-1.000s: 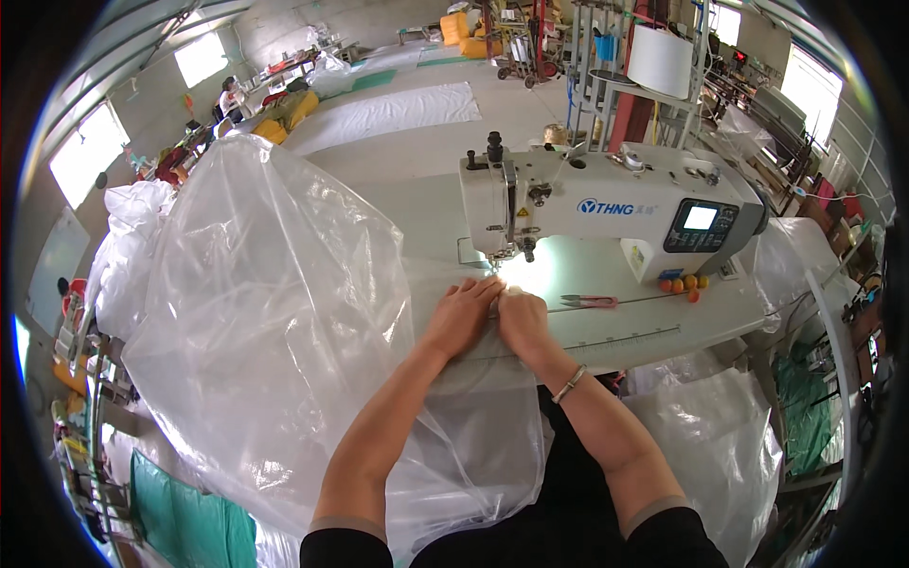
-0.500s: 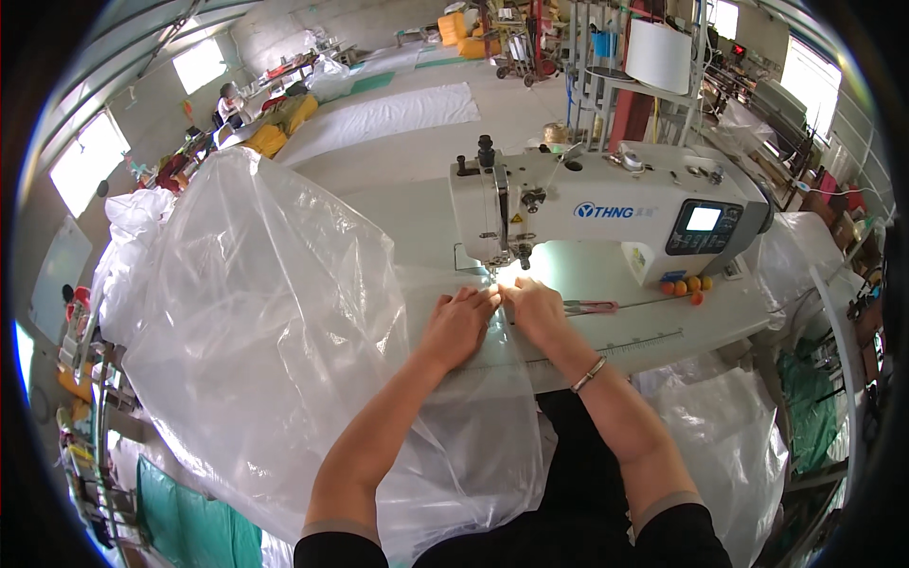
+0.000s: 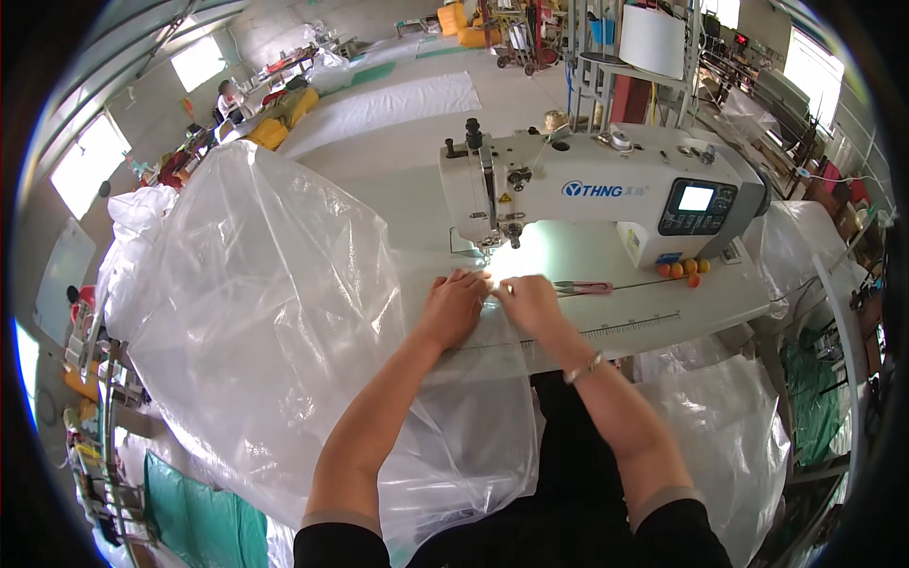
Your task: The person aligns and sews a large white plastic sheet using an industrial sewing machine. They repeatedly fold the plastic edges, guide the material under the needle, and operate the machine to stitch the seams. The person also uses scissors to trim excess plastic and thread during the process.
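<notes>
A large sheet of clear plastic film (image 3: 275, 284) drapes over the left of the sewing machine table and down across my lap. Its edge runs up to the needle area of a white sewing machine (image 3: 606, 189), under a bright lamp. My left hand (image 3: 456, 305) lies on the film just in front of the presser foot (image 3: 487, 256), fingers close together and gripping the edge. Right beside it, my right hand (image 3: 530, 303) pinches the same edge between thumb and fingers. The fingertips of both hands nearly meet; what lies under them is hidden.
Tweezers (image 3: 582, 288) lie on the table right of my hand, near several small orange balls (image 3: 684, 270) by the machine's base. A thread cone (image 3: 653, 45) stands behind on a rack. More plastic film (image 3: 710, 417) hangs at right. A person (image 3: 230, 99) sits far left.
My right hand has drawn back slightly from the needle toward me, its fingertips now pinched. My left hand stays close to the presser foot. The whole view has shifted a little.
</notes>
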`<state>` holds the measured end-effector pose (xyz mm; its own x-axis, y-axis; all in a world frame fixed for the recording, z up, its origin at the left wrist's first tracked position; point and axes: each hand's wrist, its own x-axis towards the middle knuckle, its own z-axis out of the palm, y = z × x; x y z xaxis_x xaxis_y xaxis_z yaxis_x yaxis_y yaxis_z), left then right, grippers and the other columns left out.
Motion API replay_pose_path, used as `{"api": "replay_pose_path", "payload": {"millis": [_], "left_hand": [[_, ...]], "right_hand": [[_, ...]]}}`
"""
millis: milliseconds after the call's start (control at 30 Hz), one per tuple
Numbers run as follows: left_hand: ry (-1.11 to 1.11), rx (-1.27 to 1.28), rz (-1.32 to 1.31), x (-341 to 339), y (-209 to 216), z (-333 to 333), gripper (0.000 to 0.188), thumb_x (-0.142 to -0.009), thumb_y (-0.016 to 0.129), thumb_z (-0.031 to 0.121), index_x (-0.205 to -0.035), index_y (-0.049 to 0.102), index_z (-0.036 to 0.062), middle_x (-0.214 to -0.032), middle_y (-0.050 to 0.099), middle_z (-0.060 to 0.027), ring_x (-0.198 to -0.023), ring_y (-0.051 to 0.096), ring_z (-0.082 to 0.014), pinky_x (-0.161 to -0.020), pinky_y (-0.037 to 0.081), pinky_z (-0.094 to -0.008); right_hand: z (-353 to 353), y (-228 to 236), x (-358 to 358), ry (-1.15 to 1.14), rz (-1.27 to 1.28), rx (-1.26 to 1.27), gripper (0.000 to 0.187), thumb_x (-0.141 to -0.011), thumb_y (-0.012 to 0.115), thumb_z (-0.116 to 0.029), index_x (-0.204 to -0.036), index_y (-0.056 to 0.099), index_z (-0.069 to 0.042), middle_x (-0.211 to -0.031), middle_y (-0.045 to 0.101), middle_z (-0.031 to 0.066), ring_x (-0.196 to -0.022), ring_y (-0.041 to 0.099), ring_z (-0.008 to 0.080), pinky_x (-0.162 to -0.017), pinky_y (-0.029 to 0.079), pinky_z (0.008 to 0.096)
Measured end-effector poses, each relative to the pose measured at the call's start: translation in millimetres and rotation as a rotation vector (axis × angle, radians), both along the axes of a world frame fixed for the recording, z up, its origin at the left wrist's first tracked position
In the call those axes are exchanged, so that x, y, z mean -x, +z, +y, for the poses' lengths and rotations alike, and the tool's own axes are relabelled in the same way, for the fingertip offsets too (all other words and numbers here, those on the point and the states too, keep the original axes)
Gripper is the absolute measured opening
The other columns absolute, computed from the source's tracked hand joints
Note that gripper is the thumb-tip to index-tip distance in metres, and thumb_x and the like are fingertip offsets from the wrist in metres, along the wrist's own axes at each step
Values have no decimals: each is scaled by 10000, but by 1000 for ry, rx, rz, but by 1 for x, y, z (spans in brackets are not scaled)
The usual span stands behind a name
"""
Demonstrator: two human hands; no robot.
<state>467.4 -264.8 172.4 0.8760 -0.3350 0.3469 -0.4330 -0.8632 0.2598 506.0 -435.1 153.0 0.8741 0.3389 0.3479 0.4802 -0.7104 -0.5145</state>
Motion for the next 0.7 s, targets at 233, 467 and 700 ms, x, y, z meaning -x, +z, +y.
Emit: {"api": "replay_pose_path", "payload": {"millis": [233, 467, 700], "left_hand": [[21, 89, 80, -7, 4, -7, 260, -900, 519, 239, -1109, 629, 130, -1219, 620, -29, -1157, 523, -231, -948, 397, -416], [38, 64, -8, -12, -1, -4, 289, -844, 598, 316, -1003, 662, 83, -1118, 634, -45, -1138, 519, -232, -912, 406, -416], [46, 160, 60, -40, -4, 13, 281, -822, 640, 288, -961, 626, 44, -1067, 584, -69, -1067, 537, -258, -903, 409, -429]], "right_hand": [[12, 2, 70, -126, -115, 130, 195, -825, 585, -138, -965, 664, -29, -827, 621, 146, -755, 636, 315, -656, 521, 413], [24, 13, 71, -108, -73, 242, 261, -831, 527, -56, -1058, 603, 49, -845, 615, 141, -770, 650, 289, -638, 534, 372], [39, 6, 42, -124, -84, 301, 203, -839, 546, -83, -998, 608, 27, -836, 615, 125, -722, 664, 265, -609, 534, 342]]}}
